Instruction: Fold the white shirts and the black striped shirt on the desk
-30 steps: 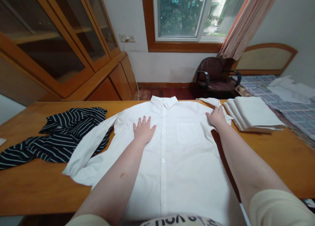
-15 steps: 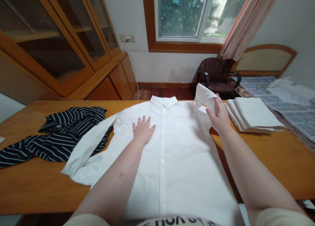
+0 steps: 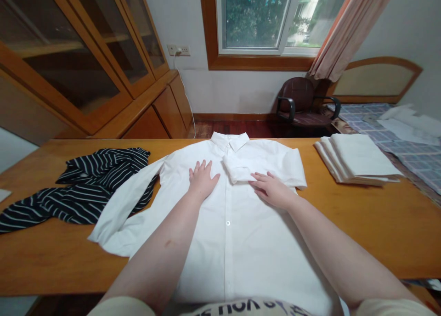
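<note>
A white button-up shirt [image 3: 241, 233] lies face up on the wooden table [image 3: 361, 224], collar away from me. My left hand [image 3: 202, 180] rests flat on the shirt's chest left of the button line, fingers spread. My right hand [image 3: 273, 189] lies flat on the chest right of the buttons, fingertips touching the cuff of the folded sleeve [image 3: 262, 164], which now lies across the upper chest. The other sleeve [image 3: 120, 210] stretches out to the left, partly over a striped garment.
A dark navy garment with white stripes [image 3: 82, 187] lies crumpled at the table's left. A stack of folded white cloth [image 3: 354, 157] sits at the right. Beyond the table are a wooden cabinet [image 3: 86, 68], a dark chair [image 3: 299, 102] and a bed [image 3: 406, 137].
My right hand lifted the right sleeve from the table's far right, carried it leftward and laid it folded across the shirt's chest. My left hand stayed pressed in place.
</note>
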A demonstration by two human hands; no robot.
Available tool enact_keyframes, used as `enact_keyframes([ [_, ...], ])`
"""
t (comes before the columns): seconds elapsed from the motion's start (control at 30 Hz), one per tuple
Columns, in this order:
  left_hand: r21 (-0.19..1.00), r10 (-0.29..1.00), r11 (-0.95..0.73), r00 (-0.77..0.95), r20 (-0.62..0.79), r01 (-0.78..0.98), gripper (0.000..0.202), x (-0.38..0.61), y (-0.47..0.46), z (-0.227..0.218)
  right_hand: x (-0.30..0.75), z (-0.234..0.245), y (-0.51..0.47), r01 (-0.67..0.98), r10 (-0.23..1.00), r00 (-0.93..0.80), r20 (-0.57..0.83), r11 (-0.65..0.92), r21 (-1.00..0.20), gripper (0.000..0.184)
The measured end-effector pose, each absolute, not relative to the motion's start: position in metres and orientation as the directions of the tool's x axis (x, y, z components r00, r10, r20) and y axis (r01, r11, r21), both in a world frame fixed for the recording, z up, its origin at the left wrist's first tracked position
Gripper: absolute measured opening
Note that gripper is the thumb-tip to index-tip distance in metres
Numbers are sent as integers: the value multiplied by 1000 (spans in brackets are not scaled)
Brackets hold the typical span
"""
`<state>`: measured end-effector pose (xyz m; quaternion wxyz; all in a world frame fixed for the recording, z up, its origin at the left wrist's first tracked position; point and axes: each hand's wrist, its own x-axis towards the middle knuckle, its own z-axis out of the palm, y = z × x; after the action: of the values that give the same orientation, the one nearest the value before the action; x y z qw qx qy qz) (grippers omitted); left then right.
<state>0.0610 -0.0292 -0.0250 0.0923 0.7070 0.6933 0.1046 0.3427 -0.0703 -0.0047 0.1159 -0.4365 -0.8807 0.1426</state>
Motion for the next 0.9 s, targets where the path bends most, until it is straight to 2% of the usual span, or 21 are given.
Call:
enact_keyframes([
  [0.07,411,991,-133,115,68,902,62,63,-30,-21,344,-5,-69,720,783,-619,61,597,-353,35],
  [0.17,625,955,-297,241,175,722,57,64,-31,-16,348,-3,-68,690,765,-641,70,614,-383,33],
  [0.23,671,936,-347,282,209,655,57,65,-32,-14,348,0,-69,672,761,-641,102,620,-405,27],
  [0.33,596,917,-383,370,152,705,69,70,-36,-11,345,2,-71,693,813,-561,155,564,-448,22],
  [0.4,513,904,-401,419,87,759,83,75,-40,-10,341,1,-71,739,874,-459,163,477,-477,28],
  [0.47,455,906,-398,420,56,797,88,82,-42,-9,338,-2,-69,791,914,-372,163,404,-460,31],
  [0.53,449,919,-383,385,91,807,77,86,-43,-9,336,-6,-65,844,929,-327,172,370,-389,24],
  [0.6,480,923,-384,344,173,789,52,88,-42,-7,337,-8,-61,894,942,-284,181,328,-307,16],
  [0.7,525,911,-412,333,242,745,19,87,-42,-3,340,-9,-58,929,959,-224,176,265,-259,17],
  [0.8,539,924,-381,323,204,751,17,86,-44,0,343,-8,-58,924,965,-180,191,232,-303,24],
  [0.9,524,911,-406,374,173,749,27,89,-47,1,345,-7,-59,904,963,-128,238,212,-372,30],
])
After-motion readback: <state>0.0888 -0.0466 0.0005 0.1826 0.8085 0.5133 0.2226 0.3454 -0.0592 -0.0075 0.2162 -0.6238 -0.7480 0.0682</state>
